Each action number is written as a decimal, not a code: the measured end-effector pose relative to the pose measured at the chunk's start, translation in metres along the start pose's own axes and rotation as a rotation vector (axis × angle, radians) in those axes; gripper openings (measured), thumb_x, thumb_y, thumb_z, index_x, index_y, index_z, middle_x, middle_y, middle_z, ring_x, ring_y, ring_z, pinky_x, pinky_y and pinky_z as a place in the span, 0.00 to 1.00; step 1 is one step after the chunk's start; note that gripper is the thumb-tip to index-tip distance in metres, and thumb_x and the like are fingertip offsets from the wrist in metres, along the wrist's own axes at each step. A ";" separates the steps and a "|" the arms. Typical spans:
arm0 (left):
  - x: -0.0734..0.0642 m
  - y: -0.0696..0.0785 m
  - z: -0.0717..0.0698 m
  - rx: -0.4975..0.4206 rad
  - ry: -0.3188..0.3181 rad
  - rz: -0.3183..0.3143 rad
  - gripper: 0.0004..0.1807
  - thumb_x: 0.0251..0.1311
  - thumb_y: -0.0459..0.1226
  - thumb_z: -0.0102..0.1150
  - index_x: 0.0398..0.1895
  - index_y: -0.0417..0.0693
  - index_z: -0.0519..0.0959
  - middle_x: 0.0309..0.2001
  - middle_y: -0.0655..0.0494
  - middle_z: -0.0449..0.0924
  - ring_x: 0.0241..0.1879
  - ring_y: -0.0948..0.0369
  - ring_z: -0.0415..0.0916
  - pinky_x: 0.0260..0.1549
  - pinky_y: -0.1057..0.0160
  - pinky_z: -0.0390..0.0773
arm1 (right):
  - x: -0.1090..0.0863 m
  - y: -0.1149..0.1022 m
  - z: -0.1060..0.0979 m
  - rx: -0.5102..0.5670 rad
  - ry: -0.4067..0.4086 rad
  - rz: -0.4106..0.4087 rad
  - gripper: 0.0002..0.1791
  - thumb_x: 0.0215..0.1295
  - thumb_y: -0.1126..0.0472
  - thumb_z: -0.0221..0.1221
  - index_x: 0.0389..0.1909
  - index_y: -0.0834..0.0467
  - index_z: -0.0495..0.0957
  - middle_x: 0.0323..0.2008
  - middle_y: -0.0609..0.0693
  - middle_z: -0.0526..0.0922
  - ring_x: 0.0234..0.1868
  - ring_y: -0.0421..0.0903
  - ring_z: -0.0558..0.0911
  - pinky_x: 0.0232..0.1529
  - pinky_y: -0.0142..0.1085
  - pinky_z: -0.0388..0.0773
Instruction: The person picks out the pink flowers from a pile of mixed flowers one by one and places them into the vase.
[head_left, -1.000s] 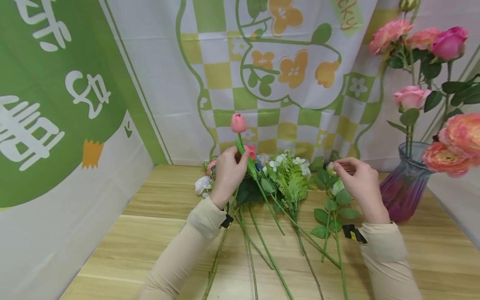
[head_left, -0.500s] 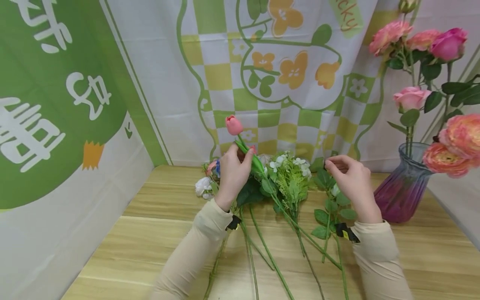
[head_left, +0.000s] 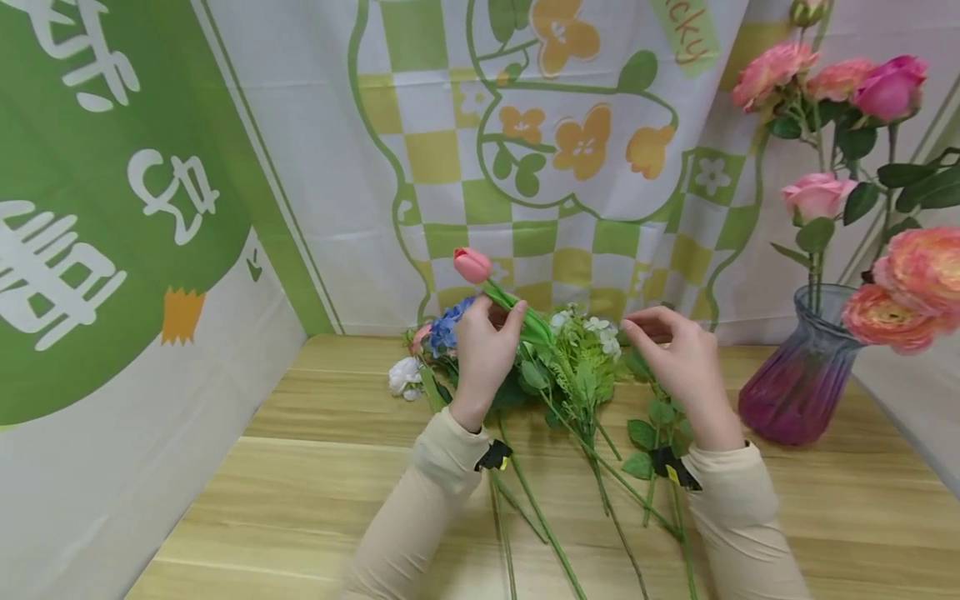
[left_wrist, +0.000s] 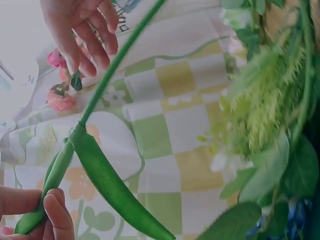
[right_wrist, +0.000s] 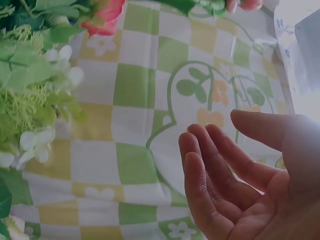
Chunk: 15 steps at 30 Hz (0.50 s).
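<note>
Tulip point(head_left: 472, 265) partly hidden behind left fingers point(left_wrist: 59, 214), long stems point(head_left: 556, 543) cut off at head view's bottom edge

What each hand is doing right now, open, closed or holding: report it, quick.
Left hand: closed, holding a pink tulip below its bloom.
Right hand: open, fingers loosely bent, holding nothing.

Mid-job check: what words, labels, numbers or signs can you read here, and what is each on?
"cky", its start cut by the top edge: on the light green patch of the back cloth.
White characters: on the green side cloth; too slanted to read surely.
Dark lettering at the top of the left wrist view: partly hidden, unreadable.
Black wrist bands: any print is too small.
</note>
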<state>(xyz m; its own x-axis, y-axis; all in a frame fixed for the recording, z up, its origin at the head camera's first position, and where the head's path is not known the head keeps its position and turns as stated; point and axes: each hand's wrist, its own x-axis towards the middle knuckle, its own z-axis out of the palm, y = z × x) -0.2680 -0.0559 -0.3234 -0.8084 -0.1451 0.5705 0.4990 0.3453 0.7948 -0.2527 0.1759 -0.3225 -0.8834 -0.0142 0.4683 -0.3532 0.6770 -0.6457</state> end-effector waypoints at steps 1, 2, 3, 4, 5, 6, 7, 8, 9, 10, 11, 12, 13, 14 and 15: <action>-0.001 0.001 0.002 -0.020 -0.004 -0.002 0.07 0.63 0.39 0.59 0.38 0.43 0.79 0.26 0.49 0.81 0.21 0.58 0.77 0.18 0.64 0.75 | 0.000 -0.001 0.001 0.003 0.006 -0.010 0.18 0.66 0.45 0.55 0.46 0.55 0.81 0.40 0.54 0.86 0.42 0.53 0.83 0.43 0.51 0.77; -0.001 0.001 0.004 -0.039 -0.007 -0.004 0.07 0.63 0.39 0.59 0.38 0.43 0.79 0.27 0.48 0.82 0.21 0.57 0.77 0.18 0.64 0.75 | 0.000 -0.002 0.003 0.005 0.009 -0.018 0.18 0.66 0.46 0.56 0.45 0.54 0.81 0.40 0.54 0.86 0.41 0.53 0.83 0.43 0.50 0.77; -0.002 0.002 0.005 -0.055 -0.007 -0.006 0.07 0.62 0.39 0.59 0.37 0.43 0.79 0.27 0.48 0.82 0.21 0.56 0.77 0.18 0.64 0.76 | -0.001 -0.003 0.004 0.006 0.014 -0.026 0.17 0.65 0.46 0.57 0.44 0.54 0.81 0.39 0.53 0.86 0.41 0.52 0.84 0.42 0.50 0.78; -0.002 0.002 0.007 -0.074 -0.009 -0.010 0.07 0.62 0.38 0.59 0.37 0.43 0.79 0.27 0.47 0.82 0.20 0.55 0.78 0.18 0.64 0.76 | -0.001 -0.004 0.005 0.006 0.017 -0.035 0.16 0.65 0.46 0.58 0.43 0.54 0.82 0.38 0.52 0.86 0.40 0.51 0.84 0.41 0.49 0.78; -0.003 0.003 0.009 -0.089 -0.007 -0.014 0.07 0.62 0.38 0.60 0.37 0.43 0.80 0.27 0.46 0.83 0.21 0.54 0.78 0.18 0.65 0.77 | -0.001 -0.005 0.007 0.007 0.021 -0.042 0.16 0.64 0.47 0.59 0.43 0.53 0.82 0.38 0.52 0.87 0.39 0.50 0.84 0.40 0.47 0.78; -0.003 0.003 0.010 -0.109 -0.007 -0.019 0.07 0.62 0.38 0.60 0.37 0.43 0.80 0.27 0.46 0.83 0.21 0.53 0.79 0.19 0.64 0.78 | -0.002 -0.006 0.008 0.008 0.025 -0.049 0.15 0.63 0.47 0.60 0.42 0.53 0.82 0.37 0.51 0.87 0.38 0.49 0.85 0.38 0.46 0.78; -0.004 0.003 0.012 -0.123 -0.005 -0.021 0.07 0.61 0.38 0.60 0.36 0.42 0.80 0.27 0.45 0.83 0.22 0.51 0.80 0.20 0.64 0.79 | -0.002 -0.007 0.010 0.006 0.030 -0.060 0.14 0.63 0.48 0.60 0.42 0.52 0.83 0.36 0.50 0.87 0.37 0.48 0.85 0.37 0.44 0.78; -0.004 0.004 0.013 -0.136 -0.006 -0.026 0.07 0.61 0.38 0.61 0.36 0.42 0.80 0.27 0.45 0.83 0.23 0.51 0.80 0.20 0.64 0.79 | -0.003 -0.008 0.011 0.004 0.035 -0.069 0.13 0.62 0.48 0.61 0.41 0.52 0.83 0.36 0.49 0.87 0.36 0.47 0.85 0.36 0.42 0.78; -0.005 0.004 0.014 -0.149 -0.008 -0.029 0.07 0.61 0.37 0.61 0.36 0.43 0.81 0.27 0.45 0.83 0.24 0.50 0.81 0.20 0.64 0.79 | -0.003 -0.010 0.012 0.003 0.040 -0.080 0.13 0.62 0.48 0.62 0.41 0.52 0.84 0.35 0.49 0.87 0.35 0.46 0.85 0.35 0.40 0.78; -0.006 0.004 0.015 -0.160 -0.011 -0.032 0.06 0.61 0.37 0.61 0.36 0.43 0.81 0.27 0.45 0.84 0.25 0.50 0.81 0.21 0.64 0.79 | -0.004 -0.010 0.013 0.003 0.043 -0.093 0.13 0.61 0.49 0.62 0.40 0.52 0.84 0.35 0.48 0.87 0.34 0.46 0.85 0.33 0.39 0.78; -0.007 0.004 0.016 -0.167 -0.015 -0.034 0.06 0.60 0.37 0.61 0.36 0.43 0.81 0.27 0.46 0.84 0.25 0.50 0.82 0.21 0.64 0.80 | -0.005 -0.011 0.014 0.008 0.041 -0.104 0.13 0.61 0.49 0.62 0.41 0.52 0.84 0.35 0.48 0.87 0.34 0.45 0.86 0.33 0.37 0.78; -0.008 0.004 0.017 -0.169 -0.019 -0.034 0.06 0.60 0.38 0.62 0.36 0.44 0.81 0.27 0.47 0.84 0.25 0.51 0.82 0.21 0.64 0.80 | -0.005 -0.012 0.014 0.016 0.035 -0.114 0.13 0.61 0.50 0.63 0.41 0.52 0.84 0.36 0.48 0.87 0.33 0.45 0.86 0.33 0.36 0.78; -0.010 0.004 0.018 -0.167 -0.022 -0.035 0.06 0.60 0.38 0.62 0.36 0.45 0.81 0.27 0.47 0.84 0.25 0.52 0.82 0.21 0.64 0.80 | -0.006 -0.013 0.015 0.025 0.029 -0.121 0.13 0.60 0.50 0.63 0.41 0.53 0.84 0.36 0.48 0.87 0.33 0.44 0.86 0.33 0.35 0.79; -0.011 0.004 0.019 -0.168 -0.027 -0.034 0.06 0.60 0.38 0.62 0.36 0.45 0.82 0.27 0.48 0.84 0.24 0.53 0.82 0.21 0.64 0.80 | -0.007 -0.014 0.015 0.039 0.020 -0.128 0.14 0.60 0.50 0.63 0.42 0.53 0.84 0.37 0.49 0.87 0.34 0.44 0.86 0.33 0.36 0.80; -0.012 0.003 0.019 -0.175 -0.031 -0.033 0.06 0.60 0.38 0.62 0.36 0.45 0.82 0.27 0.48 0.84 0.24 0.53 0.82 0.21 0.63 0.80 | -0.007 -0.014 0.016 0.058 0.006 -0.131 0.14 0.60 0.51 0.63 0.42 0.54 0.84 0.38 0.49 0.87 0.34 0.45 0.86 0.33 0.36 0.81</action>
<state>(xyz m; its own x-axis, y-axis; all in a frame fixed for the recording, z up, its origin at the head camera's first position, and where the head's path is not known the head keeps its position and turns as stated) -0.2632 -0.0352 -0.3318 -0.8333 -0.1236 0.5389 0.5164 0.1741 0.8385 -0.2463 0.1546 -0.3261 -0.8269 -0.0953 0.5541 -0.4825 0.6263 -0.6123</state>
